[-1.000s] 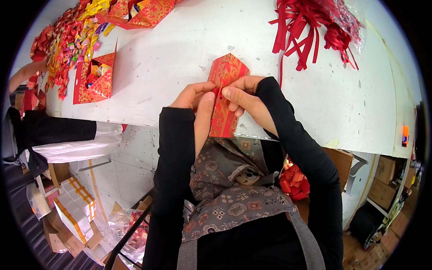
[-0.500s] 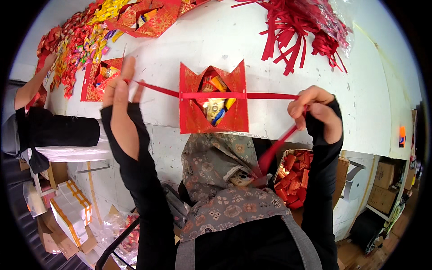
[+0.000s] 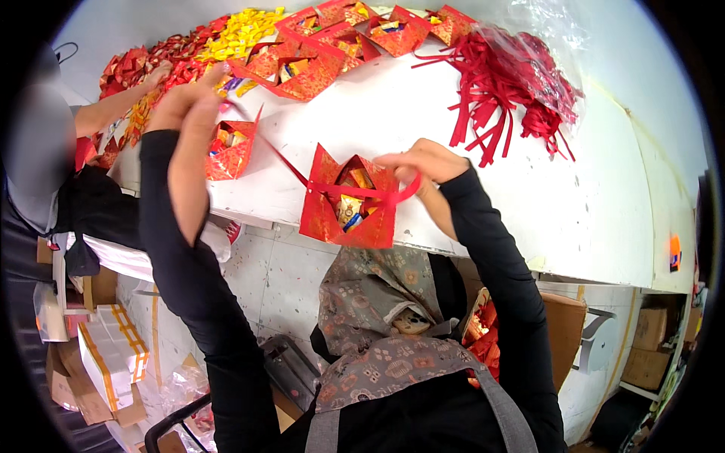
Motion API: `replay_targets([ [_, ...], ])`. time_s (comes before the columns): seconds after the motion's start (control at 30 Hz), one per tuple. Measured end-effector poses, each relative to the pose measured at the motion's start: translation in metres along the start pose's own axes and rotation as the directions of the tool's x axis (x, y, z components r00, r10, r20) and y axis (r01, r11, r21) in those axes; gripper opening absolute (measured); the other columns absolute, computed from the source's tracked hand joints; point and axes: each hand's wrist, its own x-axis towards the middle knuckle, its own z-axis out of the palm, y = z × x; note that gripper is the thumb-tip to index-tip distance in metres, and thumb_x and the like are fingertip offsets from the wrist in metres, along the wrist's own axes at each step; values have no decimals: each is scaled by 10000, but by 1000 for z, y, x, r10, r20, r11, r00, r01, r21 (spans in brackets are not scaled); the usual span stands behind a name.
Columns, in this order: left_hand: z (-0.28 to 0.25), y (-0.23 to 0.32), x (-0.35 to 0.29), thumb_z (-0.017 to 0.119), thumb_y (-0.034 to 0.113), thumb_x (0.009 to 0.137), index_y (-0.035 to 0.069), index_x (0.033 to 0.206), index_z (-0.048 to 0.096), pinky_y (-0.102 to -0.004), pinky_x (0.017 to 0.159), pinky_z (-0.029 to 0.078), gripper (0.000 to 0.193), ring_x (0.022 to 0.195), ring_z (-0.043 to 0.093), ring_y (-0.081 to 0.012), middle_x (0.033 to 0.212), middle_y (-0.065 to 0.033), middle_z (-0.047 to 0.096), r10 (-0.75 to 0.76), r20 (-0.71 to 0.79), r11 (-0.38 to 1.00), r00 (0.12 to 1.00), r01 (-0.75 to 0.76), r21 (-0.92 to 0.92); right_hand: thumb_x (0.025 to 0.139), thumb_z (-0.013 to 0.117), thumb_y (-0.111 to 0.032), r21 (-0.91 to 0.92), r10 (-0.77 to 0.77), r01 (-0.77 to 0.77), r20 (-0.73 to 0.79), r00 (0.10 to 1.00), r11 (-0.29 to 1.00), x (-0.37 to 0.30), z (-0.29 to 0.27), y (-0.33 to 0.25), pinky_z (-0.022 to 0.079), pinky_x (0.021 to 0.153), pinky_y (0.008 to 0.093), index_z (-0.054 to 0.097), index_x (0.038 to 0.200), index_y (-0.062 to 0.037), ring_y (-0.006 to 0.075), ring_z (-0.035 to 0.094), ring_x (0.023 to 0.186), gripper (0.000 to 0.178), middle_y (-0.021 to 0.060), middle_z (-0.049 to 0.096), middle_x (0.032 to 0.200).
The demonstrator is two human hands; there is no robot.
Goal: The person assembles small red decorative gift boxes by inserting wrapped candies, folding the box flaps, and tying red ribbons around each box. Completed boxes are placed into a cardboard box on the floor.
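Observation:
Close to the table's front edge stands a red gold-patterned gift box point(image 3: 316, 215), its top folded into points around an opening filled with wrapped sweets point(image 3: 350, 208). Across that opening runs a red ribbon point(image 3: 355, 190), threaded through the box's two sides. My left hand point(image 3: 185, 113), blurred, is up and to the left; its fingers are closed on the ribbon's long left end. At the box's right side my right hand point(image 3: 430, 170) pinches the ribbon, which makes a small loop under the fingers. The right fingertips are at the box's upper right corner.
Another filled red box point(image 3: 234, 155) stands beside my left hand. Several more boxes point(image 3: 306, 72) line the back, near heaps of red and yellow sweets point(image 3: 245, 34). Red ribbons point(image 3: 506, 83) lie under clear plastic at back right. A co-worker's arm point(image 3: 113, 109) reaches in from the left.
My left hand has moved up and left, drawing the ribbon leftward. My right hand has come in to the box's side, and the long right-hand tail is gone. The box is now slightly tilted.

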Motion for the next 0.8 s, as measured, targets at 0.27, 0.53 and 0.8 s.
replay_targets([
  [0.27, 43, 15, 3, 513, 206, 871, 46, 994, 527, -307, 919, 347, 202, 1127, 464, -183, 1299, -138, 444, 163, 473, 986, 866, -153, -60, 740, 553, 9, 423, 42, -85, 109, 993, 902, 45, 14, -9, 477, 660, 258, 665, 948, -74, 185, 601, 727, 252, 109, 616, 849],
  [0.53, 97, -57, -38, 464, 135, 879, 13, 1041, 535, -294, 756, 439, 215, 885, 563, -193, 916, -121, 580, 186, 381, 970, 906, -231, 76, 709, 682, -115, -183, -210, 199, -39, 977, 963, 43, 9, -8, 456, 681, 301, 670, 914, -91, 214, 570, 752, 206, 46, 637, 775],
  [0.8, 67, -61, -14, 550, 187, 865, -28, 1027, 594, -280, 654, 454, 273, 699, 565, -146, 814, -104, 621, 118, 651, 976, 750, 33, -215, 741, 672, -186, 302, -306, 294, -9, 952, 907, 0, 9, -17, 436, 740, 294, 655, 672, -126, 183, 567, 759, 94, -27, 640, 711],
])
